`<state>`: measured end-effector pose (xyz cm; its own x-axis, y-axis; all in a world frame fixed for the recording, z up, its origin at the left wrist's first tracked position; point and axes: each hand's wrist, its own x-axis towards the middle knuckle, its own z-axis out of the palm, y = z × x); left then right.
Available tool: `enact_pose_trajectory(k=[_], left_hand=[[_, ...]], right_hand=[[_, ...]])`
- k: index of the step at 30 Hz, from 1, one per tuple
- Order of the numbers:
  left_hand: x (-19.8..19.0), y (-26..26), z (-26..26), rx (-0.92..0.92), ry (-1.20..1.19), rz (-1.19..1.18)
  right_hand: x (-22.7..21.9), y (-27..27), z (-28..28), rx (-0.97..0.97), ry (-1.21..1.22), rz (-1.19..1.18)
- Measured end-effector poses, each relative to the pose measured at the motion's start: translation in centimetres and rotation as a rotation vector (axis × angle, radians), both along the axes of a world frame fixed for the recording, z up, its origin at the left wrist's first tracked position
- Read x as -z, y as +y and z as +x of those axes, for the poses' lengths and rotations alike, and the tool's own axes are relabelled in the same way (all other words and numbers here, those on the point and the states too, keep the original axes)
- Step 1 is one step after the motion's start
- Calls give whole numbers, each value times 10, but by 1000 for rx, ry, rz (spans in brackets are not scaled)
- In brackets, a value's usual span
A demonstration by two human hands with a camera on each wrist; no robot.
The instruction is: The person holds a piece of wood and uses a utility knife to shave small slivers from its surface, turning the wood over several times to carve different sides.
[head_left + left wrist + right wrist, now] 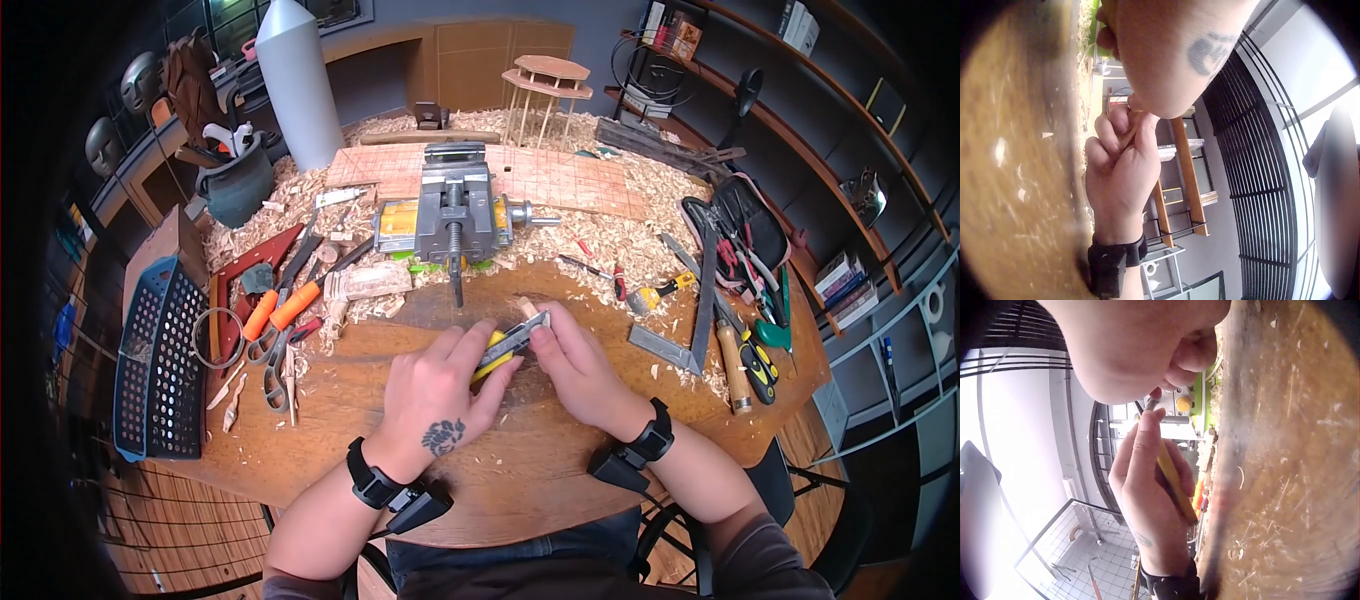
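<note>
In the head view my left hand (pixel 425 385) grips a yellow and grey utility knife (pixel 492 362), its blade pointing up and right toward the other hand. The right wrist view shows the yellow knife handle (pixel 1172 478) running through the left hand's curled fingers. Opposite, my right hand (pixel 582 375) pinches a small wooden stick (pixel 527 306), whose pale end pokes out above the fingers. The right thumb lies right by the blade's tip. Most of the stick is hidden by the fingers. Both hands are close together over the front of the wooden table (pixel 480 490).
A metal vise (pixel 455 215) stands behind the hands amid wood shavings. To the left are a blue perforated basket (pixel 180 360), orange-handled tools (pixel 295 305) and scissors (pixel 275 375). At right lie a metal square (pixel 665 348), a wood-handled tool (pixel 735 375) and a tool case (pixel 735 225).
</note>
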<state>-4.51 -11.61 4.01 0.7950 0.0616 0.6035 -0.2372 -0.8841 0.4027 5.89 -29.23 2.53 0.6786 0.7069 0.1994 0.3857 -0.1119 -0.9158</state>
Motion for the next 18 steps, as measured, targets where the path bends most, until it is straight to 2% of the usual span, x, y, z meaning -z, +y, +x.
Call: enact_pose_trajectory(k=[8, 18], left_hand=[[-2, 0, -1, -15, -15, 7], [-3, -1, -2, -37, -19, 25]], right_hand=[[-1, 1, 0, 74, -167, -49], [-1, 5, -2, 160, -202, -38]])
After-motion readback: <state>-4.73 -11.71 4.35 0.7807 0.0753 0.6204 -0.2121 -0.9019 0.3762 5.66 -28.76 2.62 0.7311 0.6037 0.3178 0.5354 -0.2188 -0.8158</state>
